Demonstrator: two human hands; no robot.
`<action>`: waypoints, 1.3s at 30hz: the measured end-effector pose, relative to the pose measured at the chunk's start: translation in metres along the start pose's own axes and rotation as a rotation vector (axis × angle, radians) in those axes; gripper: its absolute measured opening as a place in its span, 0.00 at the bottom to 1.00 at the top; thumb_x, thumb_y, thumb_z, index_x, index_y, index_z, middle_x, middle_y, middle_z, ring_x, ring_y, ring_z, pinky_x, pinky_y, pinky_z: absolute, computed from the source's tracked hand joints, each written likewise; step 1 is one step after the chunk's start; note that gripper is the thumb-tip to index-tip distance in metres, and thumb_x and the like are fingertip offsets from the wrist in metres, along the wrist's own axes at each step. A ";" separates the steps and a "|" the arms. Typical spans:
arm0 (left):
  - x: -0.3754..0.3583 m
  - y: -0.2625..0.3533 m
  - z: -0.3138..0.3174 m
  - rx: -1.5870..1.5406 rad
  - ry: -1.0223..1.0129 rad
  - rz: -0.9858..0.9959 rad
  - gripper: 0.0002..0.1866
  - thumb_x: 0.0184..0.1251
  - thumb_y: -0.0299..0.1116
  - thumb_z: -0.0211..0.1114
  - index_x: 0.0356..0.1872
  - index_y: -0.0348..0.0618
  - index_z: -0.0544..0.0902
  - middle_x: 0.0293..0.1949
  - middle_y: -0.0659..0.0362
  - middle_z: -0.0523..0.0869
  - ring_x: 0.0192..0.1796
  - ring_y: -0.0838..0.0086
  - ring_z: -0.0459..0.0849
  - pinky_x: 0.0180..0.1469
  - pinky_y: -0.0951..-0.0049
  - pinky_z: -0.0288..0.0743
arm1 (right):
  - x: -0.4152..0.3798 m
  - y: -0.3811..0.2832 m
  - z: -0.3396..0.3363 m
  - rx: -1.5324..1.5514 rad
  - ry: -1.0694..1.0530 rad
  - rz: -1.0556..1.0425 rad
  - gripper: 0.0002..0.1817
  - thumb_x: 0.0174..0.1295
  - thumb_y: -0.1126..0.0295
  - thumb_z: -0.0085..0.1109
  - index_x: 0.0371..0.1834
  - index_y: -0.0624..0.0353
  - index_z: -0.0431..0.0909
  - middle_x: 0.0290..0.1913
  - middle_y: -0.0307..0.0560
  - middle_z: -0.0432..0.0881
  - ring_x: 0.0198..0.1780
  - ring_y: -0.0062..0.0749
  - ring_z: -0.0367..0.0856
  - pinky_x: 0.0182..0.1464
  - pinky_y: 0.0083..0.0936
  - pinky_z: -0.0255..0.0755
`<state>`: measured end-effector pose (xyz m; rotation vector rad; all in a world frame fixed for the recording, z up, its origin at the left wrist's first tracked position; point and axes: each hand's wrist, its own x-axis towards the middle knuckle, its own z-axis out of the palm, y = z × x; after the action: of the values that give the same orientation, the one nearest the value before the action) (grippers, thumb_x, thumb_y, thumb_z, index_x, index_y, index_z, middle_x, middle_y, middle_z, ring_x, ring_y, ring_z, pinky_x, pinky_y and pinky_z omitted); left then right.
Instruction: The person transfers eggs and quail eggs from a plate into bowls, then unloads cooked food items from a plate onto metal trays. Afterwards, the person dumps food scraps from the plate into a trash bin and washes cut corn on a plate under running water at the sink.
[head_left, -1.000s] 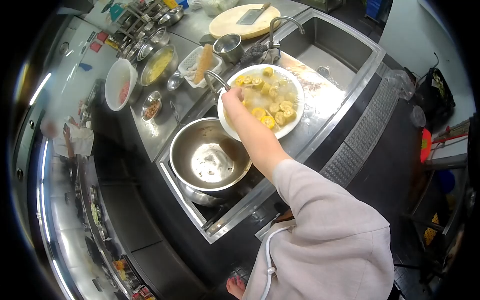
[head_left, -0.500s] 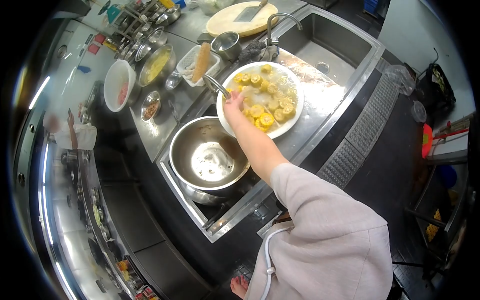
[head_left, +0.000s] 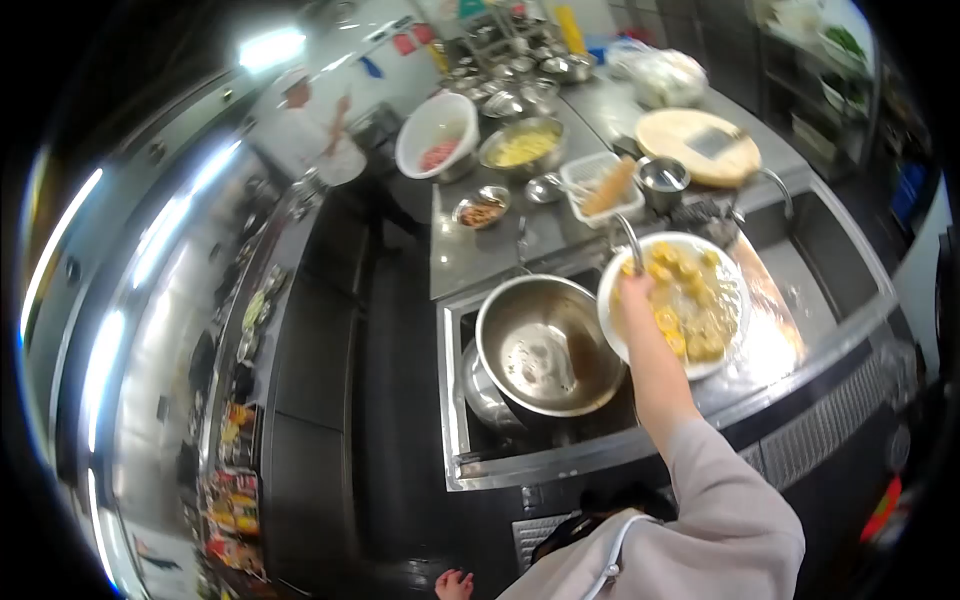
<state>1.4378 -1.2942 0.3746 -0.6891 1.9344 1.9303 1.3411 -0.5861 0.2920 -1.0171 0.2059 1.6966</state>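
My right hand [head_left: 636, 288] reaches over the left rim of a white basin [head_left: 741, 338], its fingers closed around the end of a curved metal faucet spout [head_left: 630, 243]. Cut pieces of corn on the cob [head_left: 703, 345] sit in cloudy water in the basin. To the left of the basin, a large steel pot [head_left: 530, 345] with a little liquid at its bottom stands on the stove. My left hand [head_left: 455, 585] hangs low at the bottom edge, away from the counter, its fingers loosely apart and holding nothing.
A sink [head_left: 815, 250] lies to the right. Behind are a white basket [head_left: 572, 172], a steel container [head_left: 663, 180], a round cutting board [head_left: 735, 165] with a cleaver, and bowls of food [head_left: 525, 145]. Another person [head_left: 335, 140] stands at the far left.
My view has swung left and up, so the counter sits further right and the other person shows more fully. My right hand stays at the spout over the basin.
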 end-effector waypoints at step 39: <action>-0.026 -0.028 0.011 0.015 0.098 -0.066 0.12 0.57 0.28 0.58 0.42 0.40 0.73 0.27 0.58 0.74 0.22 0.76 0.72 0.23 0.77 0.69 | 0.027 -0.041 -0.010 -0.188 -0.184 0.259 0.06 0.61 0.67 0.44 0.35 0.55 0.69 0.29 0.38 0.71 0.27 0.30 0.71 0.29 0.20 0.66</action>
<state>1.4739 -1.2796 0.3652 -0.8476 1.9554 1.8728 1.3804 -0.5566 0.2808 -0.9960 0.0594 2.0648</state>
